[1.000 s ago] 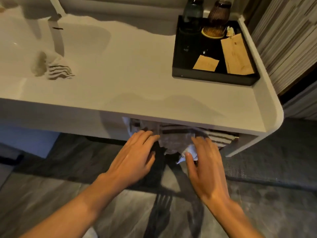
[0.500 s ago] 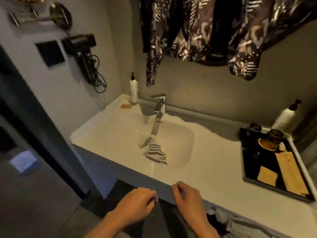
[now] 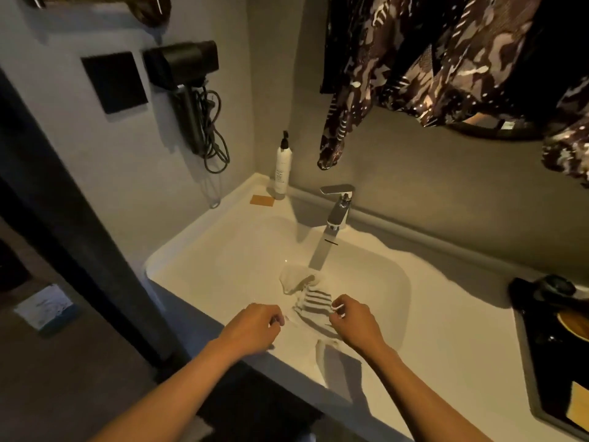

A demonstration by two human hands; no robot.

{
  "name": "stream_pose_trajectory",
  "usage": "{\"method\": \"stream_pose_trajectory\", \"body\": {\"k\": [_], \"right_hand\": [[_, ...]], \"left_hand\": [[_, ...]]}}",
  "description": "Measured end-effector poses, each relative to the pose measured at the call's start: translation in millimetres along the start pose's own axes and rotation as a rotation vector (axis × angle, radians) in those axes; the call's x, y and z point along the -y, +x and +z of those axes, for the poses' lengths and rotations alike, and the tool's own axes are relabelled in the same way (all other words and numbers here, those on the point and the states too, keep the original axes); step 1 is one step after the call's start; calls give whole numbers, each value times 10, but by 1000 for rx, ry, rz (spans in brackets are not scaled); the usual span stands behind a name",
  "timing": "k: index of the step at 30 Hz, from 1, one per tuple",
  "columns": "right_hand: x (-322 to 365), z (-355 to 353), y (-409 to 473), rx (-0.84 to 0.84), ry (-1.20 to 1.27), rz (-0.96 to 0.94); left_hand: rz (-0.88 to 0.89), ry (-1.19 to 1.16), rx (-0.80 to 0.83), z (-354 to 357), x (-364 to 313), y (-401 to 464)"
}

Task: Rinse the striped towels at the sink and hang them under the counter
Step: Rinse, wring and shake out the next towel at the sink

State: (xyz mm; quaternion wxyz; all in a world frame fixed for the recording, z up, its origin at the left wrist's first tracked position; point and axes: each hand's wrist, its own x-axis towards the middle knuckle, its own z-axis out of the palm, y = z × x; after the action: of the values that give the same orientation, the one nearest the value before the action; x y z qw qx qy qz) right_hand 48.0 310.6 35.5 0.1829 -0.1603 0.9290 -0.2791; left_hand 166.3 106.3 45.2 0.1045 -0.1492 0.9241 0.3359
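A: Striped towel [image 3: 308, 298] position?
B: Crumpled in the white sink [image 3: 376, 282], directly below the faucet [image 3: 331, 231] spout.
A: Right hand [image 3: 352, 320]?
B: Over the near rim, fingertips pinched on the towel's near edge.
A: Left hand [image 3: 251, 327]?
B: Just beside the towel, fingers curled loosely inward, nothing visibly held.
A: Surroundings?
B: Pump bottle [image 3: 283, 167] at the table's back corner; black tray [image 3: 541, 362] at far right; patterned garments [image 3: 446, 59] hanging above.

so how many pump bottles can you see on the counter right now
1. A white pump bottle stands in the back left corner of the counter, left of the faucet. Others may sit at the far right, outside the frame beyond the black tray.
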Motion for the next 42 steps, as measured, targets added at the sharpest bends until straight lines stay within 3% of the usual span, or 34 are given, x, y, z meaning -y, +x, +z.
{"method": "stream_pose_trajectory", "body": {"k": [9, 12, 14, 17, 22, 25, 27, 32, 35, 37, 40, 42], "right_hand": [[-119, 806, 2195, 45, -280, -55], [-119, 1137, 2528, 152, -237, -9], [-160, 1285, 2600, 88, -262, -14], [-140, 1193, 2583, 26, -1, 89], [73, 571, 2108, -30, 514, 207], [298, 120, 1700, -45, 678, 196], [429, -114, 1484, -41, 771, 196], [671, -470, 1095, 16, 1034, 242], [671, -505, 1054, -70, 713, 192], [710, -392, 1069, -91, 504, 165], [862, -84, 1015, -61, 437, 115], [866, -37, 935, 26, 617, 86]], "left_hand": [[-302, -296, -50, 50, 473, 965], [-358, -392, -75, 82, 473, 1124], [-341, -414, -53, 138, 507, 1239], [-431, -623, 20, 205, 463, 1448], [-931, -1401, 152, 257, 120, 1707], [-1010, -1668, 256, 272, 23, 1853], [-958, -1781, 289, 365, 39, 1935], [-843, -1884, 210, 248, 131, 2105], [-718, -1765, 436, -33, 67, 2237], [-606, -1597, 466, -129, -100, 2242], [-540, -1325, 284, -139, -269, 2267], [-531, -1215, 152, -220, -301, 2297]]}}
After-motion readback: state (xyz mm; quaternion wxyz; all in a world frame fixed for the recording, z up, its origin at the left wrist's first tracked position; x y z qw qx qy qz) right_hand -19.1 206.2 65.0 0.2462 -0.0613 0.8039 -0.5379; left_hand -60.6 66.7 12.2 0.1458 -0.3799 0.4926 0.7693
